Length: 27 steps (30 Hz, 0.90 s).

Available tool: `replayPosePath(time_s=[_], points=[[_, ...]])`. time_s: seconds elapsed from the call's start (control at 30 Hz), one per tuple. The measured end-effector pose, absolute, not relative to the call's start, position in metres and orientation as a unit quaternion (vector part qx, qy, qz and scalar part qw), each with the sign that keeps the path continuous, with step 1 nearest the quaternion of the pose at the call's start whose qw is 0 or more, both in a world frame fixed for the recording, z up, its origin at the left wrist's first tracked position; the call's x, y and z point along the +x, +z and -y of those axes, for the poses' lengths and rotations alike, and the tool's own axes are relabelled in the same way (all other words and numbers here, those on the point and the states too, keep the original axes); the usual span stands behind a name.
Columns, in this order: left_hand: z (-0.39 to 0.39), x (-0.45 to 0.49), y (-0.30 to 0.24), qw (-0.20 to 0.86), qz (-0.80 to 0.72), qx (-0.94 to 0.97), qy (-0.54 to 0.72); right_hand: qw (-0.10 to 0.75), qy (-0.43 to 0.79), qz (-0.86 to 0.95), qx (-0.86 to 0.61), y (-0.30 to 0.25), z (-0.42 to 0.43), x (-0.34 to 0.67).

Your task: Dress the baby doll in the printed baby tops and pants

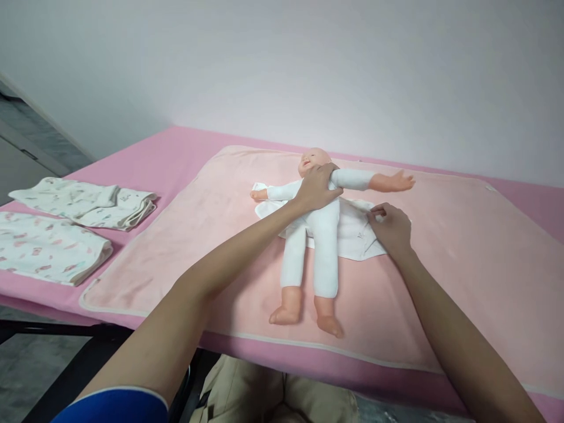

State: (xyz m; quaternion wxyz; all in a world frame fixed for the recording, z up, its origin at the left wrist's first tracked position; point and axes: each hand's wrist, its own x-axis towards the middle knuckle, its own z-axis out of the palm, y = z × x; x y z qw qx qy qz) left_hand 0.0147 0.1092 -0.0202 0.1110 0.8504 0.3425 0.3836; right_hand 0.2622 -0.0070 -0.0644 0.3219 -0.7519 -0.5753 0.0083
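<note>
A baby doll (324, 247) in a white bodysuit lies on its back on a pale pink mat (462, 264), arms spread. A white garment (352, 235) is spread open under its body. My left hand (316, 188) rests on the doll's chest and shoulder, fingers curled round the top of its arm. My right hand (392, 226) pinches the edge of the white garment beside the doll's body.
The mat lies on a pink-covered table (145, 158) against a white wall. Two folded patterned cloths (88, 202) (44, 247) sit at the table's left end. The table's near edge runs just below the doll's feet.
</note>
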Motion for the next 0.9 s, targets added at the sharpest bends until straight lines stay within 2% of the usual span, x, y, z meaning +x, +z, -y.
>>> replayPosePath(time_s=[0.1, 0.2, 0.3, 0.4, 0.5, 0.67, 0.9], points=[[-0.099, 0.011, -0.020, 0.121, -0.315, 0.871, 0.357, 0.430, 0.061, 0.584, -0.686, -0.037, 0.010, 0.269], [-0.086, -0.005, -0.021, 0.141, -0.315, 0.882, 0.322, 0.450, 0.089, 0.653, -0.602, 0.001, 0.023, 0.282], [-0.082, -0.037, -0.025, 0.120, -0.360, 0.877, 0.294, 0.375, 0.121, 0.674, -0.625, 0.021, 0.036, 0.294], [-0.093, -0.076, -0.034, 0.059, -0.455, 0.859, 0.228, 0.247, 0.137, 0.665, -0.692, 0.010, 0.033, 0.296], [-0.110, -0.107, -0.041, 0.032, -0.521, 0.843, 0.130, 0.157, 0.064, 0.686, -0.707, -0.016, 0.019, 0.284], [-0.123, -0.116, -0.032, -0.014, -0.529, 0.845, 0.075, 0.149, -0.146, 0.704, -0.679, -0.037, 0.001, 0.265], [-0.101, -0.050, 0.004, -0.006, -0.490, 0.865, 0.109, 0.142, -0.238, 0.640, -0.717, 0.007, 0.023, 0.328]])
